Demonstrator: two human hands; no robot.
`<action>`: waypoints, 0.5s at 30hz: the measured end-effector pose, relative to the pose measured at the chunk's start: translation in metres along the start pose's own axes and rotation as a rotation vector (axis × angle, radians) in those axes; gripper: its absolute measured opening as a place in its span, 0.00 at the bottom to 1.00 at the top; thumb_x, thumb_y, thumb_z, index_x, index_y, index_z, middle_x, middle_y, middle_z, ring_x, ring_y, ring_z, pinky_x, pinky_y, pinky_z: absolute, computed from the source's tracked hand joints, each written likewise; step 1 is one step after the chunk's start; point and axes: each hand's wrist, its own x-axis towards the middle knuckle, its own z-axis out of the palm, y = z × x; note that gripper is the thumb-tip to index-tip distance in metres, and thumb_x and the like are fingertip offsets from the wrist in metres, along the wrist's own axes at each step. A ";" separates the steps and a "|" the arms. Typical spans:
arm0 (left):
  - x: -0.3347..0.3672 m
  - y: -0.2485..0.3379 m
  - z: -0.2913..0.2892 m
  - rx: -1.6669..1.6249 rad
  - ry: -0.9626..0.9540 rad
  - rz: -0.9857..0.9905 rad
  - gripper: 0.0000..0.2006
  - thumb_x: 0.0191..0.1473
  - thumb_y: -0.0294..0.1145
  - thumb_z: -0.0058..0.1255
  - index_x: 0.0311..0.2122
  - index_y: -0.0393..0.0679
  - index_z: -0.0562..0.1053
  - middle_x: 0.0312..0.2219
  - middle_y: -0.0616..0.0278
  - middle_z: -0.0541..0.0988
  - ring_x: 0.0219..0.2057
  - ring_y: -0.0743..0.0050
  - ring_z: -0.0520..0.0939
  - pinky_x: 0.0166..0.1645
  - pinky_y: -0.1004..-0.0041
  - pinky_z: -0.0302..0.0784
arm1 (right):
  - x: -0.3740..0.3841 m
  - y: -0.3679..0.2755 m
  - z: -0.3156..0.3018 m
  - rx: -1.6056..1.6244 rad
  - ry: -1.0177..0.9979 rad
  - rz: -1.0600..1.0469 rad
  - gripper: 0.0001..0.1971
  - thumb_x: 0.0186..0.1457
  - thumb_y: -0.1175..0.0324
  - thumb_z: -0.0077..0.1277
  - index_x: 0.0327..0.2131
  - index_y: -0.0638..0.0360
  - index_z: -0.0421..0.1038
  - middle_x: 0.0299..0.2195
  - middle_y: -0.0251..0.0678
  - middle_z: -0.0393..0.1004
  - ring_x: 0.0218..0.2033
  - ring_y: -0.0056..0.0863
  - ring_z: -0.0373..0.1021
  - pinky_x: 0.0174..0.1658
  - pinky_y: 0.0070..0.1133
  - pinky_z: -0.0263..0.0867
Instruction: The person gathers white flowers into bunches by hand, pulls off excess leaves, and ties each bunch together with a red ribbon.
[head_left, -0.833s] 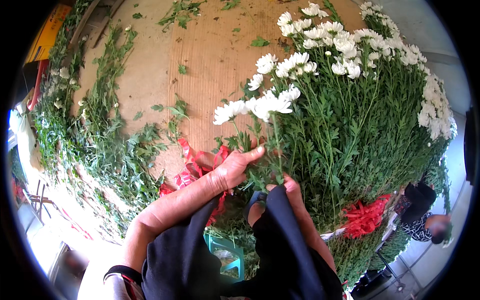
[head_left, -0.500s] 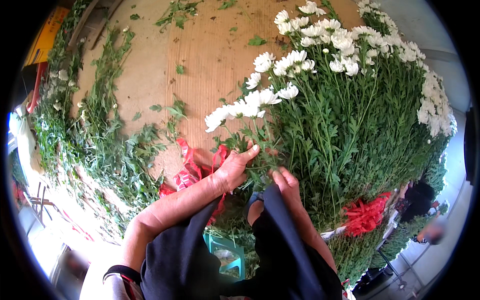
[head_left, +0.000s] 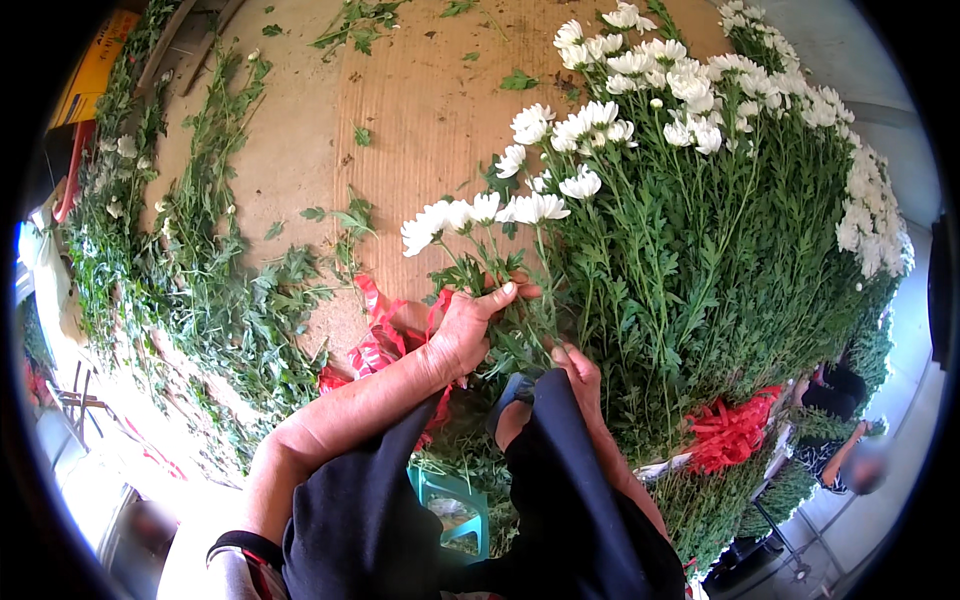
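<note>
Head view, stems: I see the left hand [head_left: 468,325] closed around thin green white-flowered stems [head_left: 480,240] at the brown tabletop's [head_left: 400,120] near edge.
Right hand [head_left: 578,372]: grip hidden by foliage, I cannot tell.
Count: two red ribbon bundles [head_left: 730,432].
Around: big white-flowered bunch [head_left: 720,220] just right; leaf trimmings [head_left: 215,300] left.

Flower stems [head_left: 700,260] lie on the table [head_left: 400,130], right side. Leaf trimmings [head_left: 210,300] along its left edge. Ribbon [head_left: 375,345] between them, beside the left hand [head_left: 465,335].
</note>
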 end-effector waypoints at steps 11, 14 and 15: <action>0.007 -0.003 -0.004 -0.036 -0.161 -0.074 0.20 0.65 0.36 0.43 0.56 0.32 0.65 0.51 0.46 0.74 0.52 0.53 0.77 0.57 0.55 0.74 | -0.004 -0.008 0.012 -0.005 -0.148 -0.006 0.11 0.63 0.67 0.45 0.38 0.64 0.74 0.25 0.27 0.73 0.26 0.13 0.69 0.29 0.16 0.68; 0.005 -0.001 -0.003 -0.051 -0.162 -0.094 0.21 0.65 0.36 0.45 0.58 0.35 0.64 0.51 0.48 0.74 0.52 0.54 0.77 0.57 0.55 0.74 | 0.003 0.004 0.005 -0.080 -0.181 -0.083 0.13 0.64 0.65 0.44 0.37 0.65 0.74 0.24 0.29 0.74 0.25 0.16 0.71 0.28 0.17 0.69; 0.005 -0.001 -0.006 -0.036 -0.183 -0.104 0.22 0.64 0.36 0.46 0.59 0.36 0.63 0.51 0.49 0.74 0.52 0.54 0.77 0.57 0.55 0.74 | 0.003 0.004 0.005 -0.082 -0.173 -0.046 0.13 0.64 0.64 0.44 0.36 0.65 0.74 0.24 0.30 0.74 0.24 0.17 0.71 0.28 0.17 0.69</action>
